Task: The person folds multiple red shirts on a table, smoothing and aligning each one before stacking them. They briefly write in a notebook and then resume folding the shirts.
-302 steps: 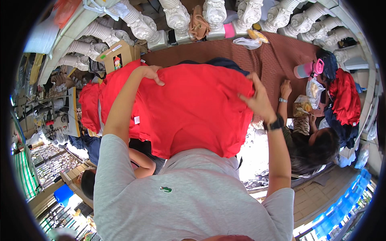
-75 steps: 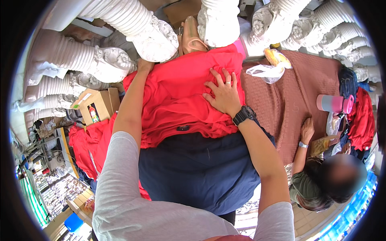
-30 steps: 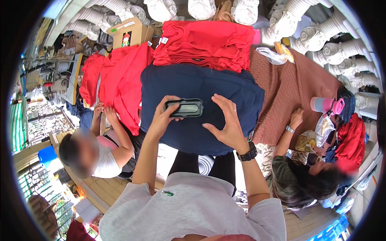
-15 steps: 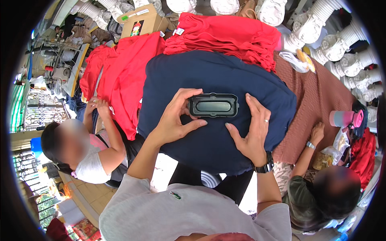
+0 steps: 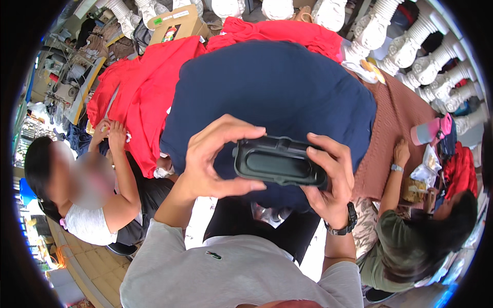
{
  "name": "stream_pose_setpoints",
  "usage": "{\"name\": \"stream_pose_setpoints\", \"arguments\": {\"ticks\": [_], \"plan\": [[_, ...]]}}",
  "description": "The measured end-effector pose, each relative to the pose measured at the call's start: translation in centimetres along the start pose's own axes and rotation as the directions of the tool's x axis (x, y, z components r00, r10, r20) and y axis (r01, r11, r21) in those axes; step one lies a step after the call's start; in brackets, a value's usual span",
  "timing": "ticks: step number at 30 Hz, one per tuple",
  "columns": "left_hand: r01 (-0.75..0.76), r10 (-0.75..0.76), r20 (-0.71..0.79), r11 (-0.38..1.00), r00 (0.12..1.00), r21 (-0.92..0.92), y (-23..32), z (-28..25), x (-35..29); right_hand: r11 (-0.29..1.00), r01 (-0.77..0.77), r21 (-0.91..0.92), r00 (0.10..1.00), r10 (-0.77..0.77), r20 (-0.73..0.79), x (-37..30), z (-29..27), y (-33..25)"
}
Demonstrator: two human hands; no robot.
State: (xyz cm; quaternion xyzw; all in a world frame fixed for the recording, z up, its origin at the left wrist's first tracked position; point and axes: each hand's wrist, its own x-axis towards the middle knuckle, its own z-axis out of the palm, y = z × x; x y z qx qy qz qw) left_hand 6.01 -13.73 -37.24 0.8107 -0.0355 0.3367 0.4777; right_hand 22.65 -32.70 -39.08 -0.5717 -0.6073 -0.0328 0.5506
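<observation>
A black oblong plastic case [image 5: 277,163] with a rounded recess in its face is held up in front of me, above a spread of dark navy cloth [image 5: 277,77]. My left hand [image 5: 208,159] grips its left end, fingers along the far edge and thumb on the near edge. On the right end, my right hand [image 5: 334,177] is closed round the corner, fingers over the far side and the thumb partly hidden beneath. The case is slightly tilted, its right end lower in the picture.
Red garments [image 5: 154,77] lie left of and behind the navy cloth, near a cardboard box [image 5: 177,25]. Brown textured cloth [image 5: 387,118] covers the right side, with a pink-lidded cup [image 5: 431,129]. One person [image 5: 92,215] sits at left, another [image 5: 411,246] at right. White balusters [image 5: 411,51] stand behind.
The case has come up off the navy cloth, closer to me, and looks larger. My right hand, earlier apart from it, now grips its right end. The view has shifted slightly.
</observation>
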Motion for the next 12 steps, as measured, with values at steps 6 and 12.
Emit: {"name": "stream_pose_setpoints", "arguments": {"ticks": [6,12], "plan": [[-0.289,0.339,-0.116,0.903,0.933,0.318,7.2,0.0,-1.9,0.980,0.162,-0.119,0.982,-0.172,-0.082,-1.7,-1.8,-5.8],[-0.029,-0.079,-0.468,0.975,0.880,-0.218,11.8,-3.0,-5.2,0.892,0.451,0.019,0.856,-0.427,-0.290,0.0,-1.2,-7.6]]}}
